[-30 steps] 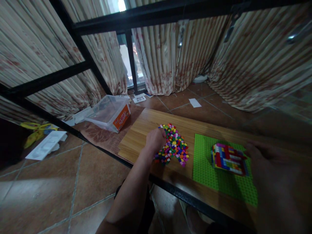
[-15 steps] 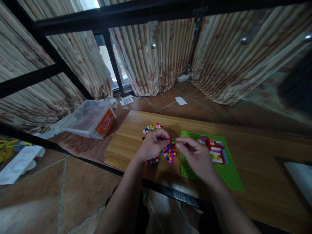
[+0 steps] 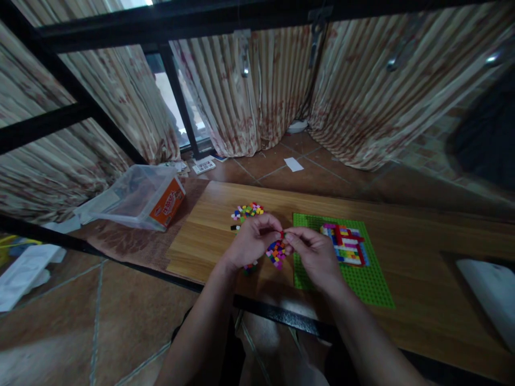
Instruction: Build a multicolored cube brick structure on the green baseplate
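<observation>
One small red piece (image 3: 282, 235), now shared

The left hand (image 3: 250, 242) and right hand (image 3: 317, 254) have drawn together, fingers of both apparently pinching that blurry piece above the loose pile (image 3: 277, 252): two-handed work. The brick build (image 3: 349, 245) sits rightward on its green baseplate (image 3: 374, 284); wooden counter (image 3: 197, 230), curtains (image 3: 277, 86) beyond.

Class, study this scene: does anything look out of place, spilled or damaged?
A white paper lies by itself on the tiled floor beyond the table, as if dropped. The loose bricks look gathered beside the green baseplate rather than spilled; no damage shows.
</observation>
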